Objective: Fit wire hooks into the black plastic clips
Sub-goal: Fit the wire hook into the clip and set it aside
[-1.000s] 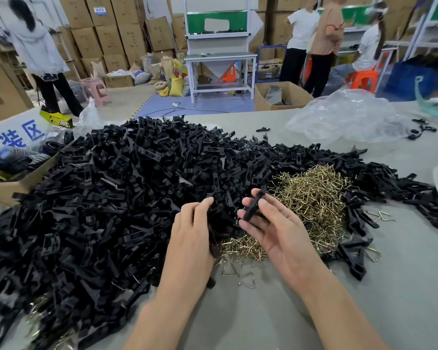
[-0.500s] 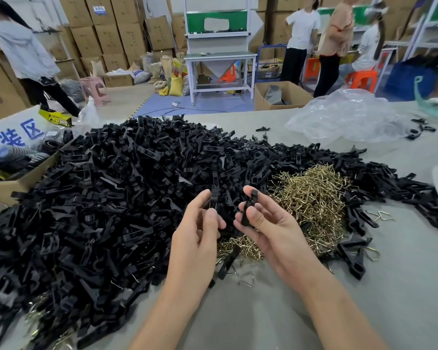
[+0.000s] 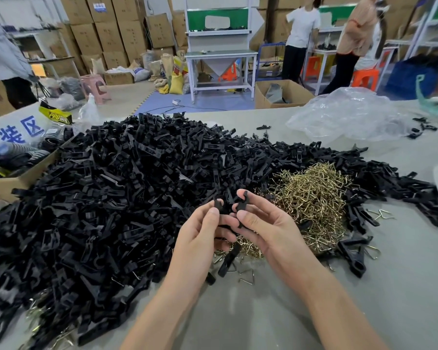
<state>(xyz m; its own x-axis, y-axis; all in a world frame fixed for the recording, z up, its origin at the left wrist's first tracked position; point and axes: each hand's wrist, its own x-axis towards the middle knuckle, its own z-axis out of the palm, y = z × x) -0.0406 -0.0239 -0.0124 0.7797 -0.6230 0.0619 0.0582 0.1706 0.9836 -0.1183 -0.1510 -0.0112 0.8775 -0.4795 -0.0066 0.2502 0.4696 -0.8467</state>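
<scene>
Black clip (image 3: pixel 218 205) pinched by left hand (image 3: pixel 200 238) fingers; right hand (image 3: pixel 271 228) fingers pinch second clip (image 3: pixel 241 202) (right palm up)

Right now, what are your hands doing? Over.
Left hand pinches black clip. Right hand pinches second clip. No hook seen in either. Wire hook pile alongside.

Clip pile (image 3: pixel 99 198) cut by left edge, hook heap (image 3: pixel 311 200) partly behind right hand (image 3: pixel 266 231), held clips (image 3: pixel 241 207) mostly covered
</scene>
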